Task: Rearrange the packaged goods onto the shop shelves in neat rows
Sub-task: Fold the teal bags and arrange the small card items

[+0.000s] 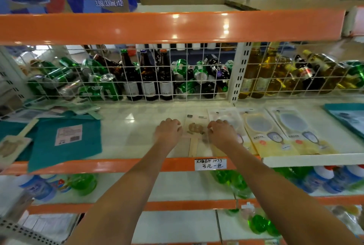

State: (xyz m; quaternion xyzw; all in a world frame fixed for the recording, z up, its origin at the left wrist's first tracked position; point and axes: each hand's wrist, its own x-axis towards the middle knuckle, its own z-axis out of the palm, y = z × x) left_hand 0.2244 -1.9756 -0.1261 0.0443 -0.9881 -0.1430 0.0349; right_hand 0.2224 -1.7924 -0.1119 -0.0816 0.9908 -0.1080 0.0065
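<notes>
A flat pale packet with a wooden-handled brush (195, 126) lies on the white shelf (128, 142), its handle pointing at me. My left hand (168, 131) rests at its left edge and my right hand (221, 133) at its right edge, fingers curled onto the packet. To the right, three similar packets lie side by side: a pinkish one (226, 114), partly under my right hand, and two yellow ones (264, 136) (301, 132). At the left lie teal packets (65, 142) and another brush packet (11, 146), in disorder.
A white wire grid (177, 73) backs the shelf, with beer bottles and green cans behind it. An orange shelf edge (157, 25) hangs overhead. A handwritten price label (210, 164) sits on the front edge. Green and blue bottles fill the shelves below. A teal packet (348, 118) lies far right.
</notes>
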